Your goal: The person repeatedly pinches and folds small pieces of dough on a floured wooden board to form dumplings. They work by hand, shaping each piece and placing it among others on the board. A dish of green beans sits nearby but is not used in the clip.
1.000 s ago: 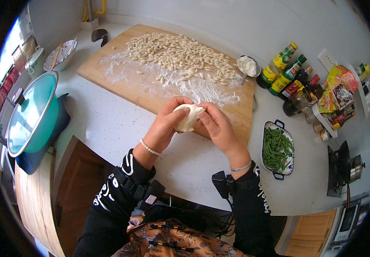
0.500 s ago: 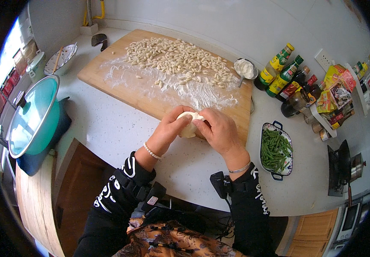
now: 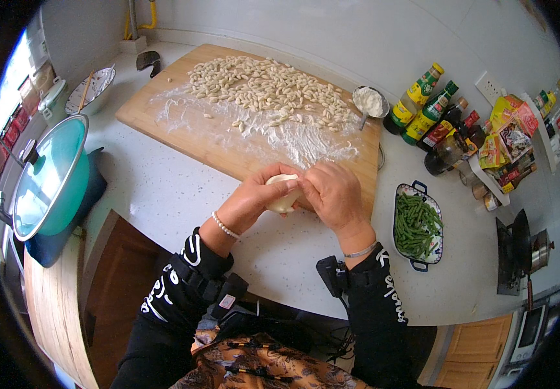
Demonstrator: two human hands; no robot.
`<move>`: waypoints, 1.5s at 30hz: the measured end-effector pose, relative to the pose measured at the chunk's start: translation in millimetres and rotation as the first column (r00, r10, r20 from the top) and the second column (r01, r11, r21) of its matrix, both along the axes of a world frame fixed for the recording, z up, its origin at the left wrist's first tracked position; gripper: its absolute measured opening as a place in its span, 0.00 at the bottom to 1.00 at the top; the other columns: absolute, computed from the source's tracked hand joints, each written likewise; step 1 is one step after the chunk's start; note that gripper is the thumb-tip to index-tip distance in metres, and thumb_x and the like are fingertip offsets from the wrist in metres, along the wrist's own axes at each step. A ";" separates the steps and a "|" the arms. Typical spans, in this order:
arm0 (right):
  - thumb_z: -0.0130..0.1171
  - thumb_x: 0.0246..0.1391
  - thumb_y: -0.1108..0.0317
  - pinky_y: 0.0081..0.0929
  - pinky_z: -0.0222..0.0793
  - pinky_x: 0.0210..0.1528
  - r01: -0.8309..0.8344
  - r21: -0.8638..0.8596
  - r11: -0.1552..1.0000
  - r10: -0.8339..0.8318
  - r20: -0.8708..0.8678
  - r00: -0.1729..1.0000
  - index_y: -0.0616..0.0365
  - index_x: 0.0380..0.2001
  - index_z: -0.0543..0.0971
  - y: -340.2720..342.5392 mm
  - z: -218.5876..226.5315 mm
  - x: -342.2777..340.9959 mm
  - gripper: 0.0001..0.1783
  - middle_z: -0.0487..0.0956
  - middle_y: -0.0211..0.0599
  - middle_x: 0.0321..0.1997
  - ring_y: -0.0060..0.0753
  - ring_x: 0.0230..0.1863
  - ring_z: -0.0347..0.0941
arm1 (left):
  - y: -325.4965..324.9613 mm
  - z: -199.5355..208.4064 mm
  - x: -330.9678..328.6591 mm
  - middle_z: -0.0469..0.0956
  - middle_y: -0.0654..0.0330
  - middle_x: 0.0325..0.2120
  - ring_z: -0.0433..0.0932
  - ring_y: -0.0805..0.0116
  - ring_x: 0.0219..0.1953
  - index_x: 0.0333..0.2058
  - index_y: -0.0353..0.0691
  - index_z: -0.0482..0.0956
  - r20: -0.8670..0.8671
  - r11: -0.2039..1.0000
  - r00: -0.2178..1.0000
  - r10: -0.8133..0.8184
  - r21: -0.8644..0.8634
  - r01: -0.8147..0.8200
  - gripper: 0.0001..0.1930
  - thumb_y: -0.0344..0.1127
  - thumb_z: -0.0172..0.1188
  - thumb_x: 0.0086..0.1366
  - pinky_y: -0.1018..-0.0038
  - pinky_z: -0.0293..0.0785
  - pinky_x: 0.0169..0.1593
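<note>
A lump of pale dough (image 3: 282, 203) lies in my left hand (image 3: 249, 200), whose fingers curl round it with the thumb on top. The fingers of my right hand (image 3: 335, 194) are closed in a pinch at the dough's right edge. Both hands are over the near edge of a wooden board (image 3: 142, 109). Many small shaped dough pieces (image 3: 247, 76) are spread over its far part, with white flour (image 3: 306, 144) dusted in front of them. What lies between my right fingertips is partly hidden.
A ladle of flour (image 3: 368, 102) rests at the board's right corner. Sauce bottles (image 3: 416, 100) stand behind the dish of green beans (image 3: 416, 223) on the right. Left are a patterned bowl (image 3: 102, 97) with chopsticks and a teal pot (image 3: 72, 201) with a glass lid (image 3: 46, 178).
My right fingers have drawn tighter together at the dough's edge, and the hand has turned slightly. The dough has shifted a little lower in my left hand.
</note>
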State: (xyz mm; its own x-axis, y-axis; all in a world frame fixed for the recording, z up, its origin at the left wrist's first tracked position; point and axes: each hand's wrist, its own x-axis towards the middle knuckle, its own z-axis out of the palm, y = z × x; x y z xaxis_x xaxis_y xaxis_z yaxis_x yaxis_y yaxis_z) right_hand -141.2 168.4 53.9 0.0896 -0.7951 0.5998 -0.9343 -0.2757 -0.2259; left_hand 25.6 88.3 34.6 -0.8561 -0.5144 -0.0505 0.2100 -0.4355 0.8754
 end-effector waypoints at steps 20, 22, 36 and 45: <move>0.63 0.49 0.58 0.41 0.55 0.62 0.176 0.256 0.950 -0.196 0.056 0.979 0.49 0.56 0.69 24.2 -52.9 -40.8 0.30 0.66 0.37 0.60 0.45 0.60 0.61 | -9.3 -9.6 4.0 0.76 0.61 0.32 0.75 0.72 0.29 0.43 0.41 0.72 -0.150 0.985 0.983 0.108 0.147 -0.086 0.12 0.37 0.55 0.62 0.80 0.71 0.30; 0.65 0.45 0.54 0.46 0.48 0.66 0.307 0.378 0.874 -0.307 -0.061 0.950 0.47 0.60 0.65 24.2 -51.5 -38.5 0.38 0.62 0.36 0.64 0.47 0.65 0.56 | -9.4 -10.2 4.2 0.76 0.61 0.32 0.75 0.71 0.29 0.43 0.40 0.72 -0.144 0.983 0.982 0.118 0.155 -0.096 0.12 0.37 0.55 0.62 0.80 0.71 0.29; 0.69 0.42 0.52 0.46 0.52 0.63 0.388 0.285 0.876 -0.383 -0.076 0.921 0.44 0.58 0.67 6.4 -54.9 -55.4 0.38 0.63 0.36 0.63 0.45 0.65 0.56 | -8.4 -9.7 5.1 0.76 0.59 0.32 0.76 0.70 0.29 0.43 0.40 0.71 -0.160 0.980 0.980 0.118 0.181 -0.088 0.12 0.36 0.55 0.62 0.79 0.71 0.29; 0.65 0.46 0.59 0.43 0.58 0.58 0.451 0.134 0.882 -0.444 -0.078 0.893 0.46 0.52 0.72 3.1 -59.9 -62.1 0.27 0.69 0.34 0.55 0.42 0.58 0.63 | -9.7 -11.1 4.4 0.76 0.59 0.32 0.76 0.70 0.29 0.43 0.39 0.71 -0.150 0.977 0.980 0.135 0.186 -0.106 0.12 0.36 0.55 0.62 0.79 0.72 0.29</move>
State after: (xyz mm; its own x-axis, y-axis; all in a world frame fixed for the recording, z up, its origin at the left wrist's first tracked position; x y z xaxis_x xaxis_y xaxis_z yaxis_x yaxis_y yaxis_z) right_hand -203.3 171.5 -6.1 -0.2727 -0.8346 0.4786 -0.9604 0.2066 -0.1869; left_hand 30.0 78.6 23.5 -0.7928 -0.6092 -0.0166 0.4017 -0.5428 0.7375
